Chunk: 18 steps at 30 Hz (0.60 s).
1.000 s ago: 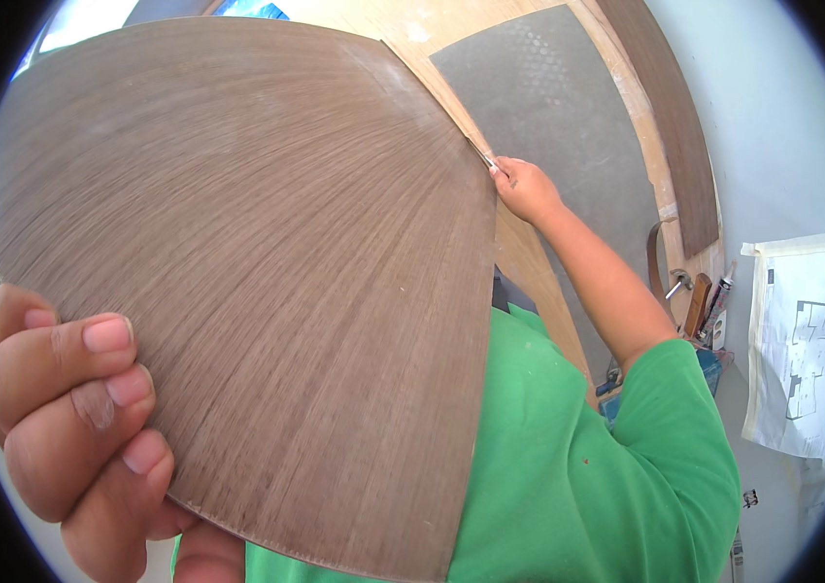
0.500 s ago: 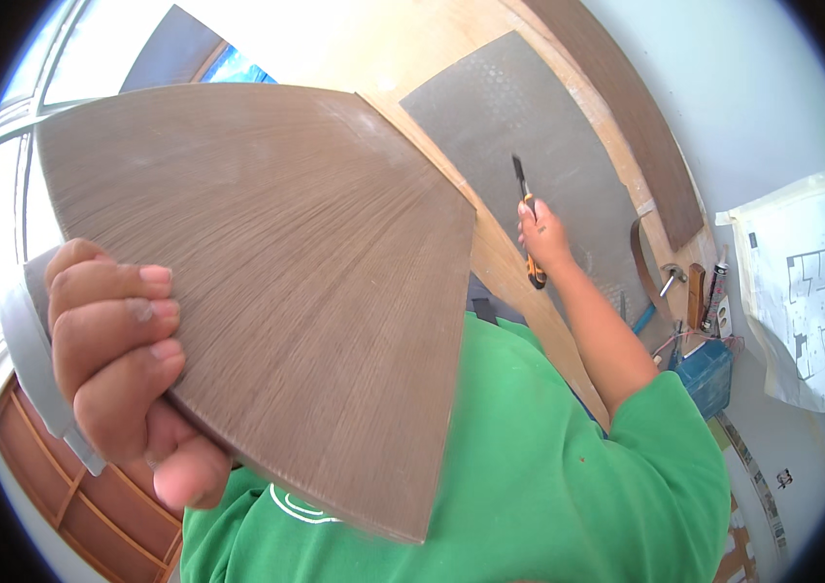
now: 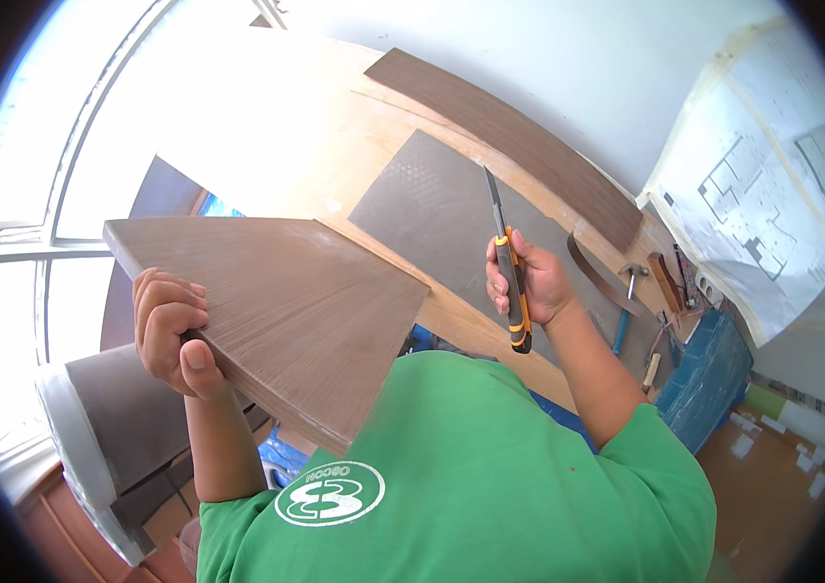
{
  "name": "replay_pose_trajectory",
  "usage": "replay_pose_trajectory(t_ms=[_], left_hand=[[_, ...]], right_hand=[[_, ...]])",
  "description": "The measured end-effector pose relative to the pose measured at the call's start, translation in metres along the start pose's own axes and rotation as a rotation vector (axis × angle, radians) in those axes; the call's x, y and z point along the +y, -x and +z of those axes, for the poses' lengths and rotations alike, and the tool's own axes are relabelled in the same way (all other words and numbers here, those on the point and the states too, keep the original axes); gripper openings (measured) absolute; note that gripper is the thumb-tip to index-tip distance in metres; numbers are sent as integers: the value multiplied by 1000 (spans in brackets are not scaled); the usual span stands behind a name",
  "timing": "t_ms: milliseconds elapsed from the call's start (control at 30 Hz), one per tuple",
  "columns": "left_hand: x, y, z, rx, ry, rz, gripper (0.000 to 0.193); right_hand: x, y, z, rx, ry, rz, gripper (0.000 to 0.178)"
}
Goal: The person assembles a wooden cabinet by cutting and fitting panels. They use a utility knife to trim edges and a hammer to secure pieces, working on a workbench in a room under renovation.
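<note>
A wide brown wood-grain board [image 3: 286,301] is held up tilted, its near end close against my shirt. My left hand [image 3: 171,325] grips its left edge, with the thumb on the near side. The board's far right corner overlaps the workbench [image 3: 475,325] from this view; whether it rests there, I cannot tell. My right hand [image 3: 540,277] is closed round the black-and-orange handle of a utility knife [image 3: 511,291]. Its long dark blade points up and away, apart from the board. Beneath the knife is a grey sheet [image 3: 422,199] lying on the bench.
A long brown strip [image 3: 509,136] lies along the bench's wall side. A hammer [image 3: 633,280], a curved brown strip [image 3: 599,275] and a blue toolbox [image 3: 708,374] are at the right. Drawings [image 3: 752,194] hang on the wall. A wrapped brown roll [image 3: 131,418] stands at lower left.
The board has moved lower and farther from my view, with my left hand still on its edge. The knife has turned more side-on, and my right hand stays closed on it.
</note>
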<state>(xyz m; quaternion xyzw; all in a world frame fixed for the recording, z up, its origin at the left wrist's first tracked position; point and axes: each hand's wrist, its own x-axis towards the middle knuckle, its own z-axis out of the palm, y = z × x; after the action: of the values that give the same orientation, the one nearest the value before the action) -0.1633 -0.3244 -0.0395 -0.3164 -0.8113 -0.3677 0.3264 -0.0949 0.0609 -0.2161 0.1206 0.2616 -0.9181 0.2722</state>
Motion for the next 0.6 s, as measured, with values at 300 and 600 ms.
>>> replay_pose_trajectory(t_ms=[300,600], left_hand=[[-2,-9,10,2,26,12,49],[1,-11,14,-13,22,21,50]], right_hand=[[8,32,-7,30,-83,-133,43],[59,45,4,476,-57,-131,33]])
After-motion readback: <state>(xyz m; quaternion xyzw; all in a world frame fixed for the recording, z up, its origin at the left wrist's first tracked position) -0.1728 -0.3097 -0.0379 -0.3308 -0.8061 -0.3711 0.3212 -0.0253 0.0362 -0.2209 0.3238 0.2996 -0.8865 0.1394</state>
